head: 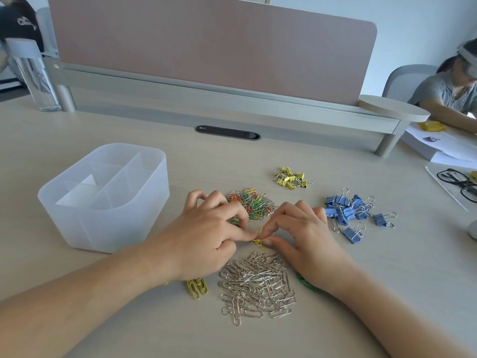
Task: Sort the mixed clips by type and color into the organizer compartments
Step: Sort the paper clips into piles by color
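Together both hands (258, 236) pinch thin, bright yellow paper clips (258, 240).

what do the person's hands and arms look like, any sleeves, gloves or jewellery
Two bare hands with no gloves. The left hand and right hand show no rings on the fingers that are visible. The left forearm and right forearm are uncovered to the edge of the picture. No sleeve, watch, bracelet or marking shows.

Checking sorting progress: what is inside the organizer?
Only dividers show inside the organizer; its compartments look empty. The frosted near wall covers part of the front compartment's floor.
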